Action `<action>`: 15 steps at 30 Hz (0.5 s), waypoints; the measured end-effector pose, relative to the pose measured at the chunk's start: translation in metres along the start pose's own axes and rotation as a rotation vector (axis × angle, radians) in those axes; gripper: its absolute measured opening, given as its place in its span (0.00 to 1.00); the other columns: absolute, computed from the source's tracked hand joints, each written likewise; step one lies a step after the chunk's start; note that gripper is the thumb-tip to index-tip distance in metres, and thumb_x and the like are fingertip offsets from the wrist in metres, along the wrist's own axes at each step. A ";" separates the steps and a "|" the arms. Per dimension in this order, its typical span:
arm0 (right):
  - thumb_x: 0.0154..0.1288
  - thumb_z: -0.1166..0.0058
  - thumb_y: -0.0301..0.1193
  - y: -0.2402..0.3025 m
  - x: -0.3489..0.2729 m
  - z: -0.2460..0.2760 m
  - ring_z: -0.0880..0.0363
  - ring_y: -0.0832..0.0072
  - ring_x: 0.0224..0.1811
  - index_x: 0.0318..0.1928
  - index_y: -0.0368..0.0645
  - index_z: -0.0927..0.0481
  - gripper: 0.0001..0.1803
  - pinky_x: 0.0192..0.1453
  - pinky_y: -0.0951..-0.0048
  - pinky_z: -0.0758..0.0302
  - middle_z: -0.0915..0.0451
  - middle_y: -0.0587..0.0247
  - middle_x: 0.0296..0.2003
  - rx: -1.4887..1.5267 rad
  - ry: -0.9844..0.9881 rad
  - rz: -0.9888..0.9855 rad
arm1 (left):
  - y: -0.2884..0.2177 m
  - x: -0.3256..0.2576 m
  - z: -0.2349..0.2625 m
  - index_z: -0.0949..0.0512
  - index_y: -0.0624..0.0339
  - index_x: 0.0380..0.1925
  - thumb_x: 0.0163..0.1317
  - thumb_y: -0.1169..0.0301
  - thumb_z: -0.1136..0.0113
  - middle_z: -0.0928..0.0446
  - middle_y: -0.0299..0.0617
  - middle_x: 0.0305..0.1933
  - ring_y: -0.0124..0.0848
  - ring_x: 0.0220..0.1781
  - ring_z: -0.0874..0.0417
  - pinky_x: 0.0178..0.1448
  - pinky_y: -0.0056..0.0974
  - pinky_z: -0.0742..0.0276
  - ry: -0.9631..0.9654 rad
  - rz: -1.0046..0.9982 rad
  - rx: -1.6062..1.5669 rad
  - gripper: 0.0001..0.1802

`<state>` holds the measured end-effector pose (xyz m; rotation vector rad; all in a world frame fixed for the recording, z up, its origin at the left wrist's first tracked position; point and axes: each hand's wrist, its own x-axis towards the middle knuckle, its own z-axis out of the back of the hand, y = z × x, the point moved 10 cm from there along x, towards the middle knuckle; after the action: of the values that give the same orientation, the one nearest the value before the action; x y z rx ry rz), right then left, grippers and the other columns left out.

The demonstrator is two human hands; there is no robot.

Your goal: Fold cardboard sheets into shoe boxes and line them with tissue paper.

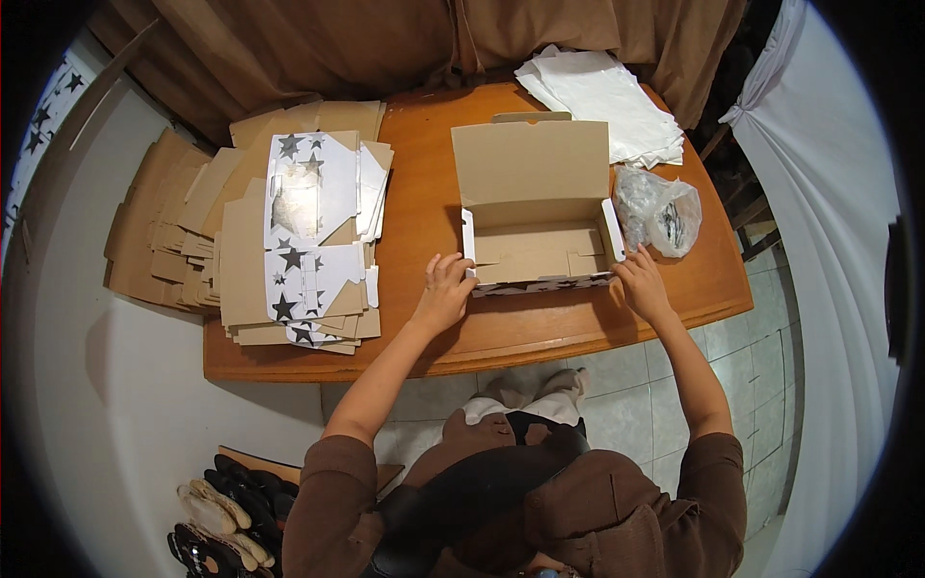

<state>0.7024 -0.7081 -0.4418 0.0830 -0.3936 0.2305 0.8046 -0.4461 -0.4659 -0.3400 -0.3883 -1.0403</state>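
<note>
Cardboard box [540,238] in head view: open on wooden table [414,173], right of its middle, lid [531,162] raised at 12 o'clock. Clock read from box centre, 6 toward the body. At 8, left hand [447,291], closed narrow on the near-left corner. At 4, right hand [640,283], pinching the near-right corner. Between them, star-patterned near wall [544,284]. By judgement, a squaring step: press both corners evenly, close to the folds, near wall kept upright. Avoid tugging one side alone; likely to skew the frame. Watch left tab [469,241] at 9, right tab [614,229] at 3: better flush with the side walls. Clear plastic bag [660,207] just beside the right wall: avoid bumping.
</note>
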 end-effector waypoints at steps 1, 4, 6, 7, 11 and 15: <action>0.46 0.43 0.23 0.000 0.000 0.001 0.26 0.63 0.45 0.39 0.41 0.23 0.16 0.64 0.58 0.36 0.22 0.62 0.36 0.027 0.002 0.004 | -0.001 0.000 0.001 0.22 0.54 0.32 0.48 0.76 0.42 0.34 0.40 0.54 0.41 0.63 0.39 0.70 0.52 0.56 -0.001 -0.002 -0.002 0.09; 0.46 0.43 0.22 0.003 -0.001 0.004 0.26 0.63 0.45 0.41 0.41 0.23 0.17 0.55 0.63 0.29 0.22 0.62 0.38 0.097 -0.012 0.000 | -0.006 0.001 0.005 0.22 0.55 0.37 0.50 0.74 0.42 0.34 0.43 0.55 0.42 0.62 0.38 0.69 0.51 0.53 0.012 0.019 -0.030 0.12; 0.47 0.44 0.22 0.005 -0.004 0.008 0.26 0.63 0.46 0.42 0.41 0.23 0.17 0.52 0.64 0.28 0.22 0.61 0.39 0.103 -0.068 -0.023 | -0.018 0.007 0.009 0.22 0.54 0.43 0.53 0.70 0.41 0.35 0.44 0.55 0.42 0.62 0.38 0.69 0.51 0.52 -0.023 0.028 -0.086 0.15; 0.48 0.44 0.21 0.005 -0.006 0.012 0.26 0.63 0.46 0.43 0.41 0.23 0.18 0.49 0.65 0.27 0.23 0.61 0.41 0.110 -0.122 -0.041 | -0.023 0.012 0.009 0.22 0.54 0.43 0.53 0.70 0.41 0.35 0.44 0.55 0.42 0.62 0.38 0.69 0.51 0.52 -0.021 0.024 -0.089 0.15; 0.49 0.45 0.21 0.005 0.005 0.007 0.26 0.62 0.47 0.44 0.41 0.23 0.17 0.52 0.64 0.28 0.23 0.60 0.43 0.169 -0.081 -0.066 | -0.044 0.037 -0.007 0.26 0.53 0.50 0.56 0.64 0.42 0.36 0.46 0.57 0.45 0.64 0.41 0.68 0.54 0.51 0.034 0.010 -0.137 0.19; 0.50 0.45 0.22 0.013 0.004 0.014 0.27 0.59 0.51 0.48 0.42 0.25 0.20 0.60 0.55 0.34 0.25 0.58 0.46 0.147 -0.157 0.019 | -0.087 0.066 -0.019 0.30 0.52 0.56 0.58 0.61 0.44 0.39 0.46 0.65 0.45 0.69 0.43 0.70 0.55 0.53 0.047 0.030 -0.142 0.24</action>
<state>0.6973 -0.6962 -0.4273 0.2430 -0.5335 0.2723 0.7605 -0.5456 -0.4444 -0.4464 -0.2665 -1.0473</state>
